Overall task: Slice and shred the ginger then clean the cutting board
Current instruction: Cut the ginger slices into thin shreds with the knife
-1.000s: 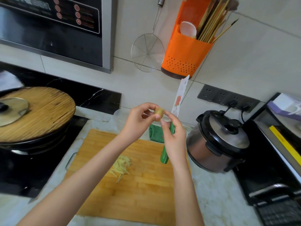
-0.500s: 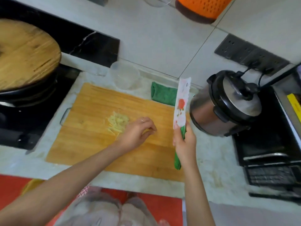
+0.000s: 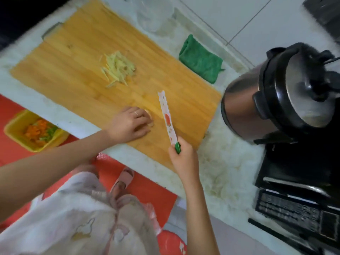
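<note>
Two hands over the cutting board (image 3: 73,57): left hand (image 3: 128,125), fingers curled, pins a ginger piece (image 3: 150,117); right hand (image 3: 184,160) fingers clamp the knife (image 3: 167,118). Slicing step, seemingly; next, lower blade beside fingertips.

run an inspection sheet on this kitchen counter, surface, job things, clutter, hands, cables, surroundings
surface: pale stone counter; the wooden cutting board lies on it.
job's things: shredded ginger piled mid-board; ginger piece near the board's front edge; knife, floral blade over the board.
clutter: folded green cloth and a blurred clear container beyond the board.
hands: left hand holds the ginger piece down with curled fingers; right hand grips the knife's green handle.
cables: nothing seen clearly.
surroundings: pressure cooker right of the board, black appliance nearer; yellow bin of vegetable scraps on the red floor.
</note>
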Available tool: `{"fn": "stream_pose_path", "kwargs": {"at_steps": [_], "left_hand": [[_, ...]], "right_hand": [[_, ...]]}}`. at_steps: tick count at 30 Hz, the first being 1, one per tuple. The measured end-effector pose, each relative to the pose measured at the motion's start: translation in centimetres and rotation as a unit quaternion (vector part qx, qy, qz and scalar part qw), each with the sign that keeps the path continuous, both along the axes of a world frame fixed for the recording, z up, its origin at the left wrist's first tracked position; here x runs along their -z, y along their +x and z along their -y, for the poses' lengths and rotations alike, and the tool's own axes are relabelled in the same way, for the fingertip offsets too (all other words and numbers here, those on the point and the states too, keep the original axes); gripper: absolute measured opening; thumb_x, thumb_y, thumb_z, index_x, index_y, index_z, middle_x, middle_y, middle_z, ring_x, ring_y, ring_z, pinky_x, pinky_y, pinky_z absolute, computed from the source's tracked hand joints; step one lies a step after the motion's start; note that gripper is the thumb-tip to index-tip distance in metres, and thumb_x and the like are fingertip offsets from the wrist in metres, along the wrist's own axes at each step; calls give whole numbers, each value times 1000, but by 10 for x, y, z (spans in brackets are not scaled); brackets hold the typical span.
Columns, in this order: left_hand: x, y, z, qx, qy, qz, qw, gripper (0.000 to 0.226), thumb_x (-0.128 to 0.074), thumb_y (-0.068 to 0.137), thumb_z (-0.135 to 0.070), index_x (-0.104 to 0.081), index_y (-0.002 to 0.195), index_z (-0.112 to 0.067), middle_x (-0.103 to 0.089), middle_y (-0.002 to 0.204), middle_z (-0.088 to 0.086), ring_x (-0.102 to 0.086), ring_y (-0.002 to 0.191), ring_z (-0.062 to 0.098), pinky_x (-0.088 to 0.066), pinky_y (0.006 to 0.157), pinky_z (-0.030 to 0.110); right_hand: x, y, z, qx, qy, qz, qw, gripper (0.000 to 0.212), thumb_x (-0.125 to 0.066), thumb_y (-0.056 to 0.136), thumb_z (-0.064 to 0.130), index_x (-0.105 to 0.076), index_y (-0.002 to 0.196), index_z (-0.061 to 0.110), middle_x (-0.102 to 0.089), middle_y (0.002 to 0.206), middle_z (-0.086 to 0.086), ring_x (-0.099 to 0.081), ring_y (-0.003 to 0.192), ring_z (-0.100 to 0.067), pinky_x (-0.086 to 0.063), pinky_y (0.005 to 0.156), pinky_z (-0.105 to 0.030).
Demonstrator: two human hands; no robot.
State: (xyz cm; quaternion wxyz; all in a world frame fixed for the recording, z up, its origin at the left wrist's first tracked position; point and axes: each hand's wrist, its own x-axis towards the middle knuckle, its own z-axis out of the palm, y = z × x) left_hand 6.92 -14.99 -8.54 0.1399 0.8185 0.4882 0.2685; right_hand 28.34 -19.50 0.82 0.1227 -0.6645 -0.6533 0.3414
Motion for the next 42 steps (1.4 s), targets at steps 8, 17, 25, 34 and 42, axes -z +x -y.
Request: {"fn": "stream_pose_path", "kwargs": {"at_steps": [8, 17, 25, 34, 42], "left_hand": [[18, -3, 13, 30, 9, -89, 996, 48, -39, 95, -41, -48, 132, -11, -52, 132, 11, -49, 115, 28, -37, 94, 43], [15, -4, 15, -2, 20, -72, 997, 44, -42, 93, -32, -53, 129, -11, -59, 125, 12, -53, 109, 28, -40, 93, 43], [15, -1, 16, -22, 41, -95, 994, 44, -42, 93, -29, -58, 127, -8, -61, 126, 9, -55, 113, 26, -37, 97, 43], [15, -1, 15, -24, 62, -67, 996, 38, -30, 97, -29, -49, 124, -11, -59, 122, 10, -50, 111, 24, -34, 97, 42], [17, -1, 15, -31, 59, -73, 995, 36, -31, 95, -28, -50, 120, -10, -65, 115, 14, -49, 108, 26, -36, 95, 42]], "right_hand": [[14, -17, -25, -57, -7, -3, 998, 43, -53, 81, 12, -32, 57, 40, -43, 47, 15, -27, 43, -12, -22, 46, -30], [19, -12, -31, -114, -16, 18, 993, 21, -49, 90, 15, -56, 83, 34, -49, 55, 11, -39, 47, -10, -31, 48, -32], [13, 3, -34, -177, -17, 90, 980, 42, -49, 92, 21, -54, 132, 27, -51, 62, 2, -42, 53, -16, -32, 51, -31], [3, -5, -28, -217, 38, 129, 967, 47, -50, 95, 19, -45, 140, 30, -55, 60, -5, -50, 55, -21, -24, 46, -27], [-1, -7, -28, -221, 26, 133, 966, 51, -47, 97, 21, -34, 146, 31, -64, 80, -6, -52, 67, -18, -22, 47, -25]]}}
